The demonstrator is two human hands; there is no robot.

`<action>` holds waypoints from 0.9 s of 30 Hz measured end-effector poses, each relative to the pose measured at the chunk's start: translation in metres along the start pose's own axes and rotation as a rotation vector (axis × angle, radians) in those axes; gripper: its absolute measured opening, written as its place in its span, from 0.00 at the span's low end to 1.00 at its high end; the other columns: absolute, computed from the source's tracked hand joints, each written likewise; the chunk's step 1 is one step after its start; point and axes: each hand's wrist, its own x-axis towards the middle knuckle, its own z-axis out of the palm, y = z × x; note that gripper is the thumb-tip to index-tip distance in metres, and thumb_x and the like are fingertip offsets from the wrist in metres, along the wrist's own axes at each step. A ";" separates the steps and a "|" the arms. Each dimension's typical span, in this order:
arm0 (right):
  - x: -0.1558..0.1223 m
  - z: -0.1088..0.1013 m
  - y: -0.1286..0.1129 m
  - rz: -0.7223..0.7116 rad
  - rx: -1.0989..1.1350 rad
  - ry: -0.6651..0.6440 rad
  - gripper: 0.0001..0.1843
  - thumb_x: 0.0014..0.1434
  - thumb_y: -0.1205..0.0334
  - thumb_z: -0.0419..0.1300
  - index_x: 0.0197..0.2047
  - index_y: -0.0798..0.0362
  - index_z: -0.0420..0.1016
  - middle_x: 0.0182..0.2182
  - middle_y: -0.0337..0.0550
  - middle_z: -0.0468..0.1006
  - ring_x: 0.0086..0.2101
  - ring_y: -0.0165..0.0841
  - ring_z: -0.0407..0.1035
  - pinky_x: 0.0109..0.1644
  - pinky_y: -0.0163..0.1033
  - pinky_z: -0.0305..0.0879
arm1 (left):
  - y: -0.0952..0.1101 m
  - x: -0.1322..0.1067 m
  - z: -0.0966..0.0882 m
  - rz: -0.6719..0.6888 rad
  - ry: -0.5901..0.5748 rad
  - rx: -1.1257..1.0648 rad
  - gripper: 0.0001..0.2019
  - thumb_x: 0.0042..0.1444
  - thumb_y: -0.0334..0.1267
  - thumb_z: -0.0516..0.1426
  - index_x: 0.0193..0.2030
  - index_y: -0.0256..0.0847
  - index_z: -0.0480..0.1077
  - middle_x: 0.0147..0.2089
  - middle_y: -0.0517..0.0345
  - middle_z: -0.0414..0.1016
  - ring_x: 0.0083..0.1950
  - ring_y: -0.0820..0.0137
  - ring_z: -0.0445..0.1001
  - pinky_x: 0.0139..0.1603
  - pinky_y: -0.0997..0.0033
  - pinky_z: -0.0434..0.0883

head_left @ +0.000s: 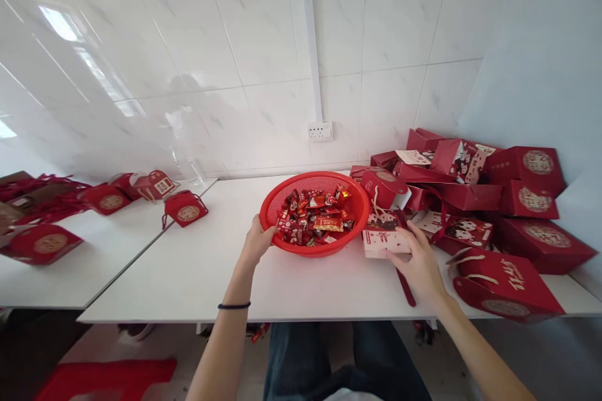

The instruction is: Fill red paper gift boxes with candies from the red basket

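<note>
A round red plastic basket [313,249] of wrapped candies [317,216] rests on the white table in front of me. My left hand [258,239] grips its left rim, thumb over the edge and the other fingers mostly hidden. To the right of the basket, my right hand [418,257] is closed around the right side of a small red and pale pink gift box [383,243]. That box appears to rest on the table. Beneath my right hand lies a dark red strip [406,288].
A heap of red gift boxes [463,197] fills the right side against the wall. A handled red box [510,282] stands at the front right. More red boxes [185,208] lie to the left, across a table seam. A red stool [108,376] is below left.
</note>
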 end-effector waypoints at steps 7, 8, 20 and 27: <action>0.047 -0.022 -0.011 -0.081 0.234 0.290 0.15 0.60 0.48 0.63 0.39 0.51 0.78 0.45 0.51 0.79 0.46 0.44 0.75 0.52 0.52 0.74 | 0.000 -0.014 -0.002 0.126 -0.029 0.071 0.22 0.49 0.39 0.62 0.51 0.40 0.66 0.48 0.49 0.78 0.54 0.55 0.76 0.51 0.55 0.77; 0.051 -0.025 -0.014 -0.076 0.268 0.305 0.14 0.59 0.49 0.63 0.39 0.51 0.78 0.44 0.50 0.79 0.45 0.43 0.76 0.50 0.51 0.75 | 0.002 -0.014 -0.001 0.176 0.022 0.125 0.23 0.49 0.39 0.63 0.52 0.40 0.67 0.51 0.47 0.77 0.59 0.53 0.73 0.56 0.52 0.75; 0.110 -0.098 -0.061 -0.178 0.738 0.264 0.03 0.52 0.67 0.64 0.29 0.49 0.76 0.33 0.42 0.77 0.35 0.35 0.71 0.37 0.40 0.68 | 0.060 -0.035 0.030 0.908 -0.230 0.142 0.11 0.61 0.41 0.58 0.47 0.42 0.78 0.57 0.47 0.77 0.61 0.56 0.74 0.64 0.51 0.71; 0.142 -0.078 -0.111 -0.188 1.133 -0.309 0.05 0.50 0.66 0.58 0.23 0.51 0.70 0.30 0.44 0.74 0.29 0.34 0.66 0.32 0.41 0.64 | 0.117 -0.043 0.066 0.925 -0.677 -0.073 0.35 0.58 0.45 0.64 0.70 0.49 0.59 0.69 0.47 0.67 0.68 0.55 0.67 0.65 0.53 0.70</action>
